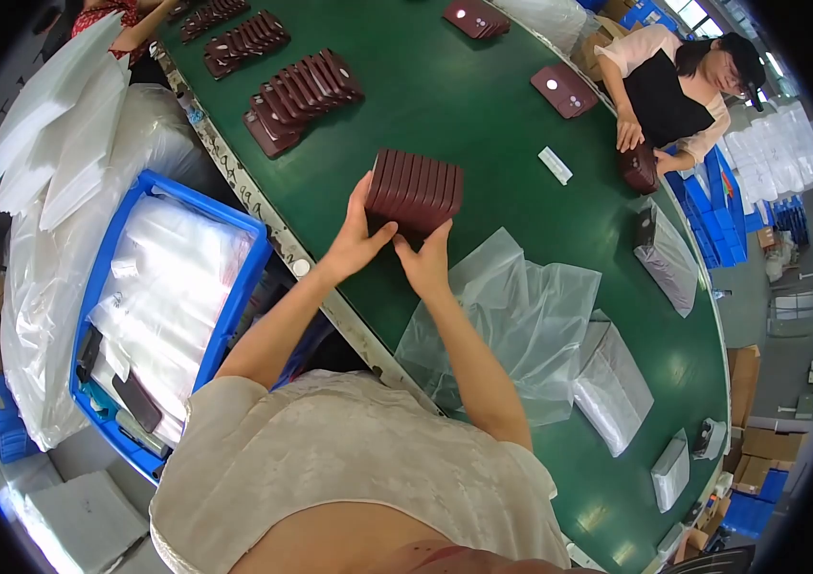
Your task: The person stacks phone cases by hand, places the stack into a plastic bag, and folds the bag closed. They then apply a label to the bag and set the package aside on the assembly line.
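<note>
In the head view, both my hands sit just above the middle of the frame, closed around one stack of dark maroon flat pieces (pixel 415 192). My left hand (pixel 356 244) grips the stack's left end, thumb across the near face and fingers curled behind it. My right hand (pixel 425 260) cups the lower right corner from beneath, fingers partly closed against the bottom edge. The stack stands on edge, tilted, over the green table (pixel 483 115); I cannot tell whether its far edge touches the surface.

To do this well, I judge that the pieces should be squeezed evenly from both ends so none slides out of the middle, with the edges squared against the table surface before anything else is tried. The clear plastic bag (pixel 512 316) lies crumpled just right of my right forearm, near enough that the stack need not travel far; its mouth is not clearly visible, so I would find that first.

More maroon pieces lie fanned in rows (pixel 301 100) at the upper left, and single ones (pixel 564 91) at upper centre show small pale dots on their faces. Filled bags (pixel 612 387) lie at lower right. A blue bin (pixel 239 277) at left holds clear bags. Another person's hands (pixel 638 143) work at the upper right.

No brand, label or writing can be read anywhere; a small white slip (pixel 555 165) on the table is too small to make out.
</note>
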A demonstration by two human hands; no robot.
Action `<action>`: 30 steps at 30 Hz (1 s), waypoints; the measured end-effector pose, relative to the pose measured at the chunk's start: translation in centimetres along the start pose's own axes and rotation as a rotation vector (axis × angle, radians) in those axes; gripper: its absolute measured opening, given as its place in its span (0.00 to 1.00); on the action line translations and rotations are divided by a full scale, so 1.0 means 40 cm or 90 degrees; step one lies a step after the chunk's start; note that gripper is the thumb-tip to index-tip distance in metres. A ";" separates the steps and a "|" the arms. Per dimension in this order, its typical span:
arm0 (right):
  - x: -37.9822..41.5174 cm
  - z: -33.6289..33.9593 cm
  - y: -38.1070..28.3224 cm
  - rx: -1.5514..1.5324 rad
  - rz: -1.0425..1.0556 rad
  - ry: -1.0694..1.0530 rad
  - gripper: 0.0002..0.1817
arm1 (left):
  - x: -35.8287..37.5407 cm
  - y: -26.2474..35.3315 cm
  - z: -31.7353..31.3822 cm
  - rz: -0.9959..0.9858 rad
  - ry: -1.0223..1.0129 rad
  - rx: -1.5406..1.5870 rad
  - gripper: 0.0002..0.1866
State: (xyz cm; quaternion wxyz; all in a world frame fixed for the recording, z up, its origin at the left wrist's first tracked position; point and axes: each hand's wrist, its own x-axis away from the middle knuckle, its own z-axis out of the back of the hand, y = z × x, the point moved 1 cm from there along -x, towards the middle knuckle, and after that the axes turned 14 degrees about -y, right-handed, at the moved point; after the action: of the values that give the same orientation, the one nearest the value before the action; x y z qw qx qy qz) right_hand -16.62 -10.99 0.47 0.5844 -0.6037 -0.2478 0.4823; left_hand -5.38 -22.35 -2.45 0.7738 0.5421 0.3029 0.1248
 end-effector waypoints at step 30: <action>-0.034 0.049 0.051 0.580 -0.060 0.028 0.34 | -0.002 -0.031 -0.061 0.326 0.107 -0.258 0.46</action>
State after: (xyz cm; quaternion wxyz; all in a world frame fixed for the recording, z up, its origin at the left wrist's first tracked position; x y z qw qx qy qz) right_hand -19.43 -11.64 -0.76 0.8167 -0.2837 -0.0251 0.5020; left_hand -7.09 -21.01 -4.09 0.7815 0.4238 0.1887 0.4172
